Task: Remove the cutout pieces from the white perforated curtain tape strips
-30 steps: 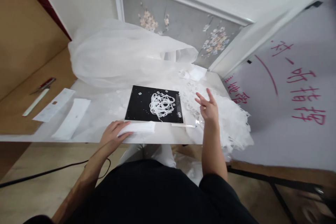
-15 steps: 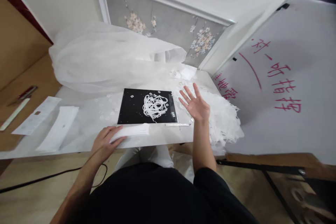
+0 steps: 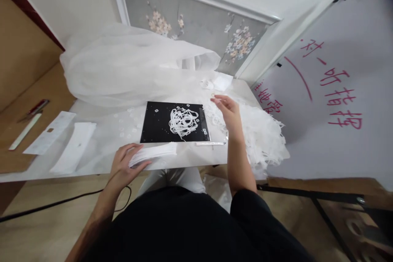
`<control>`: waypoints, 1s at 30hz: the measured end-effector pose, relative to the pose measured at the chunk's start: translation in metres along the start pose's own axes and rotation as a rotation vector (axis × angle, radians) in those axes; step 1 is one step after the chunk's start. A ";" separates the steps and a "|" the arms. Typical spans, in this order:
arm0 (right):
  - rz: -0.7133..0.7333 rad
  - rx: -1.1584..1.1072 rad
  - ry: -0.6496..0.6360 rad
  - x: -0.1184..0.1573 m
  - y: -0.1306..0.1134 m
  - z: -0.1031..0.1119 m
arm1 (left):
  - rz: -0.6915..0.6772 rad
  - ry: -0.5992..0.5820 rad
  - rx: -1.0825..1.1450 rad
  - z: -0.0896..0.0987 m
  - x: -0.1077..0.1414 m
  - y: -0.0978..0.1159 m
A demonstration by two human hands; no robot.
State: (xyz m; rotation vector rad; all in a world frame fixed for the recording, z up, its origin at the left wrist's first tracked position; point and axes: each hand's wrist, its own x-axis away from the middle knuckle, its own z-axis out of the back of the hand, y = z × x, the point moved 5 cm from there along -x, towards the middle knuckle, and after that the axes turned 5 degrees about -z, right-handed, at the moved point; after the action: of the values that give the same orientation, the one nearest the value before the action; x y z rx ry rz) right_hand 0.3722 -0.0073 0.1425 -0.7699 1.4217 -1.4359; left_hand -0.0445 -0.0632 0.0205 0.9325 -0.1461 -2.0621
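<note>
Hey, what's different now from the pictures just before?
The right hand has moved left and farther from the body, and its spread fingers have drawn together beside a small ring; whether it is gripped, I can't tell. The left hand still holds the strips, and the tangle stays on the black mat.

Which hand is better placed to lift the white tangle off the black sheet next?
Right, I'd judge: the right hand is nearer the white tangle, though whether its grip holds anything is unclear. The left hand is holding the white strips beside the black sheet.
</note>
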 end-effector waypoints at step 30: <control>0.295 -1.372 -0.039 -0.051 -0.055 -0.040 | -0.261 -0.134 0.052 -0.054 -0.251 0.175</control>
State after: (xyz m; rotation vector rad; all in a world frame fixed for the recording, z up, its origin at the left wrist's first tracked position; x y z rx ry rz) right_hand 0.3440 0.0483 0.2004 -1.2753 2.3048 -0.0327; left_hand 0.1974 0.0234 0.1954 0.8820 -0.1569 -2.3734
